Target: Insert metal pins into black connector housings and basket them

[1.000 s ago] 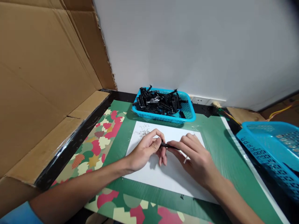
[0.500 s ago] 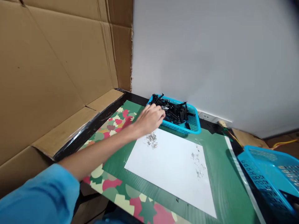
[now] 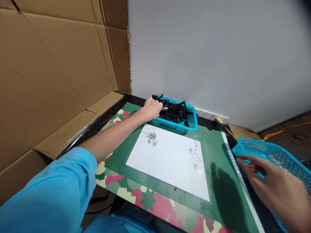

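My left hand (image 3: 153, 108) reaches over the left end of a blue perforated basket (image 3: 170, 124) heaped with black plastic pieces (image 3: 175, 110). Its fingers are curled down among the pieces, and the fingertips are hidden, so I cannot make out what they grip. At the far right my right hand (image 3: 274, 184), a little blurred, hovers by the near left side of a second blue basket (image 3: 269, 148). Its fingers are loosely bent and apart, with nothing seen in them. Small metal bits lie in a dense pile (image 3: 152, 137) and a looser scatter (image 3: 195, 160) on a white sheet (image 3: 167, 165).
Under the sheet is a green mat (image 3: 218, 184) with a patterned border. A cardboard wall (image 3: 48, 64) rises along the left, and a pale wall (image 3: 194, 48) stands behind. A power strip (image 3: 206, 115) with a plug and yellow cable sits at the back right.
My right hand has come into view at the right, beside the second basket. My left hand stays at the basket of black pieces, its fingers now lower at the left end. The view has shifted slightly.
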{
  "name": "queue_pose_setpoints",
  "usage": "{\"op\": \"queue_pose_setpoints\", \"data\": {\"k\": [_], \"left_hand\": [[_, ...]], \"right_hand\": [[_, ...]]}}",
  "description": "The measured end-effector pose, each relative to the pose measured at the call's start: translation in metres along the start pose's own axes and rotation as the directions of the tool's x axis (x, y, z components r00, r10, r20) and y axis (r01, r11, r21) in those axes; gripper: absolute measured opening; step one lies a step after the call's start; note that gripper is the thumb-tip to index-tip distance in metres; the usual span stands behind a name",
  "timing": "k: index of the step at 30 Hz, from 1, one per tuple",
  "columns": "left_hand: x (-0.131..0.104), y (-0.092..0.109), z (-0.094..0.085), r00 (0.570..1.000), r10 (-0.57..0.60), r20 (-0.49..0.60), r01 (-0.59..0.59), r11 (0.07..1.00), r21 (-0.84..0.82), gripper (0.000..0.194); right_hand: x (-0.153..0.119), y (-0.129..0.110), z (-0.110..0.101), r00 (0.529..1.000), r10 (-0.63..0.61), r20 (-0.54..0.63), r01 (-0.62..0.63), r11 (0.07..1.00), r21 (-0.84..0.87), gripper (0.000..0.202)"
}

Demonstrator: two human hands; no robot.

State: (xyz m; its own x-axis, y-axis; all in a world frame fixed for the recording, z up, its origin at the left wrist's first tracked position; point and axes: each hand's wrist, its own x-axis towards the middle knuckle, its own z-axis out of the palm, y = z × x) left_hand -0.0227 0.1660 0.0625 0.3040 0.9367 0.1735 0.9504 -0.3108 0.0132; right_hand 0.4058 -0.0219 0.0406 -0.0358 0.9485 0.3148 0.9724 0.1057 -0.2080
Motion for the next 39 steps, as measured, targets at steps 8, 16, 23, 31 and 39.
{"op": "queue_pose_setpoints", "data": {"k": [8,16,23,31,39], "left_hand": [[-0.017,0.001,-0.018,0.991,-0.028,-0.130,0.013,0.993,-0.117,0.021],[-0.082,0.016,-0.017,0.968,0.040,-0.249,-0.150,0.885,-0.440,0.032],[-0.132,0.060,0.040,0.994,0.106,0.010,-0.031,0.383,-0.923,0.038],[-0.152,0.067,0.044,0.988,0.123,0.092,0.094,-0.005,-0.996,0.034],[-0.151,0.055,0.044,0.988,0.131,0.086,0.103,-0.130,-0.986,0.033]], "right_hand": [[0.055,-0.082,0.045,0.883,-0.259,0.392,0.142,0.942,0.303,0.030],[0.070,-0.092,0.074,0.834,-0.344,0.431,0.129,0.882,0.454,0.014],[0.052,-0.111,0.064,0.840,-0.372,0.395,0.036,0.765,0.643,0.022],[0.031,-0.150,0.073,0.900,-0.292,0.325,-0.225,0.327,0.918,0.025],[0.022,-0.158,0.077,0.919,-0.186,0.347,-0.298,0.248,0.922,0.020]]}}
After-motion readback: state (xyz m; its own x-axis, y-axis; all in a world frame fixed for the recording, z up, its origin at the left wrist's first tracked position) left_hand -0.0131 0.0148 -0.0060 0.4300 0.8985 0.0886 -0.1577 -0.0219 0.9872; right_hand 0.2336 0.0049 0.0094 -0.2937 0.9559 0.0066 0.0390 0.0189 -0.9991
